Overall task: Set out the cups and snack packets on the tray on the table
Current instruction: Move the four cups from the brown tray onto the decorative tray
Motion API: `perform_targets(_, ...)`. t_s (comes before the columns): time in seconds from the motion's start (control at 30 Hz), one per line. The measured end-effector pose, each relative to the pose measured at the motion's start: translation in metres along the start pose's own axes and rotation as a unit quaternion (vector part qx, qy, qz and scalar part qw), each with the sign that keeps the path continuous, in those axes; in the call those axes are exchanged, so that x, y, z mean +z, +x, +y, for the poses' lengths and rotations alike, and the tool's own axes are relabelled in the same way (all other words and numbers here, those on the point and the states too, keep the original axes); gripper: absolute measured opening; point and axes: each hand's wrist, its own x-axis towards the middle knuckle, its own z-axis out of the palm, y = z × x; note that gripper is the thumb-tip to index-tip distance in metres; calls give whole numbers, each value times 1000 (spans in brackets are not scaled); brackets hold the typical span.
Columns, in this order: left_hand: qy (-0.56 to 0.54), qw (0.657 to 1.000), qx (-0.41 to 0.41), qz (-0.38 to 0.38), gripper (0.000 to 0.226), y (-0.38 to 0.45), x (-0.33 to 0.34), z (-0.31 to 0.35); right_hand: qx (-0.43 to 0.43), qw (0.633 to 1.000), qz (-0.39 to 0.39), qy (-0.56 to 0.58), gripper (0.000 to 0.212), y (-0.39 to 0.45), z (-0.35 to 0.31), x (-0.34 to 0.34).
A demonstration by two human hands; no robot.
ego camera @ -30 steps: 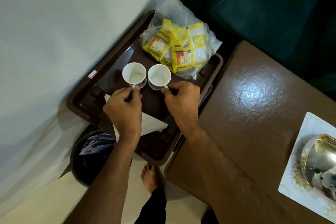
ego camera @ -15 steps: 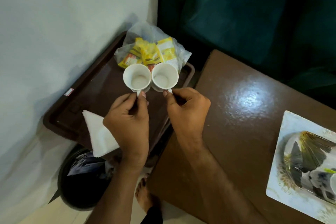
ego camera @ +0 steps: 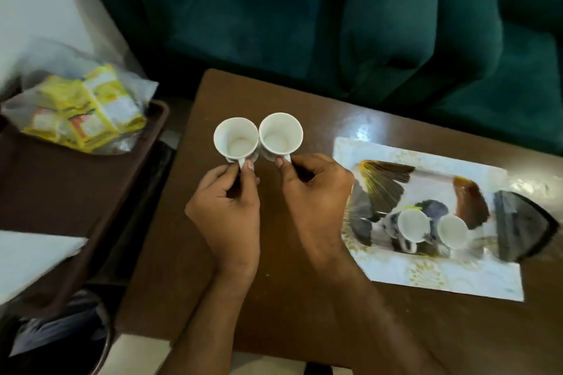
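Above the tabletop [ego camera: 274,283], just ahead of your hands, the two cups now hang in the air: you've lifted both off the brown tray [ego camera: 61,192] and swung them rightward, so a second ago they sat on that tray by the packets and now they're over bare wood. Your left hand [ego camera: 227,210] is closed on the handle of the left cup [ego camera: 236,141], thumb and forefinger pinching it; your right hand [ego camera: 313,192] is pinched the same way on the handle of the right cup [ego camera: 281,135]. Both cups are upright, mouths up, empty, rims touching or nearly so, can't tell which. To the right of your right hand lies the patterned tray [ego camera: 426,271] on the tabletop, already carrying two small cups [ego camera: 432,227] toward its middle. Snack packets [ego camera: 88,113], yellow, in a clear bag, remain on the brown tray well to the left of your left hand, with a white napkin [ego camera: 33,259] nearer you on it. Reading: the cup transfer is midway, pickup done, placement not yet. Likely next is carrying on rightward and setting both down on free tray surface beside the two already there; room looks tight near them. Packets still need a separate trip after that.
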Motion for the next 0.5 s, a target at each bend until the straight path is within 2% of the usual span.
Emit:
perform_targets(0.23, -35, 997, 11, -63, 19, -59, 86, 41, 33, 998, 52, -9, 23, 32, 64, -83)
perform_targets(0.43, -36, 992, 30, -117, 12, -107, 149, 49, 47, 996, 78, -11, 9, 54, 123, -148)
perform_targets(0.5, -17, 989, 52, -141, 15, -117, 165, 46, 50, 996, 65, -35, 12, 62, 146, -167)
